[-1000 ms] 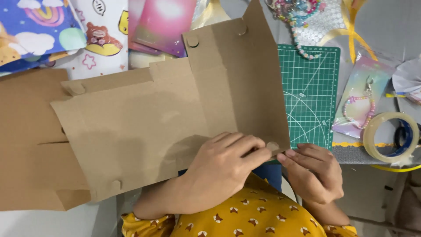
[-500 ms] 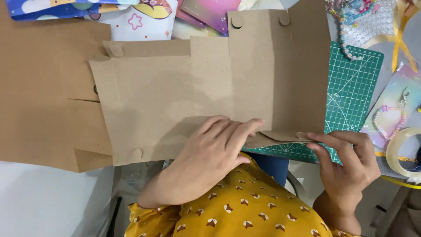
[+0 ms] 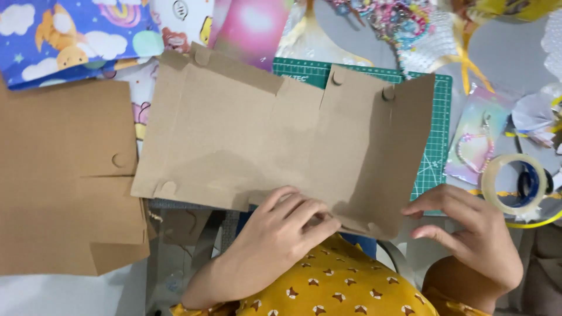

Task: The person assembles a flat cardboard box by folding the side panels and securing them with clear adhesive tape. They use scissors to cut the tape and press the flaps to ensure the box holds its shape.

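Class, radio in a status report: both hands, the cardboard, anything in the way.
Left hand pressing flat cardboard sheet at its near edge. Right hand open, fingers by the sheet's right corner. Tape roll lies right, apart from the sheet.

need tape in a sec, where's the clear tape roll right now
In the head view the clear tape roll lies at the far right of the table, right of the green cutting mat and just above the right hand.
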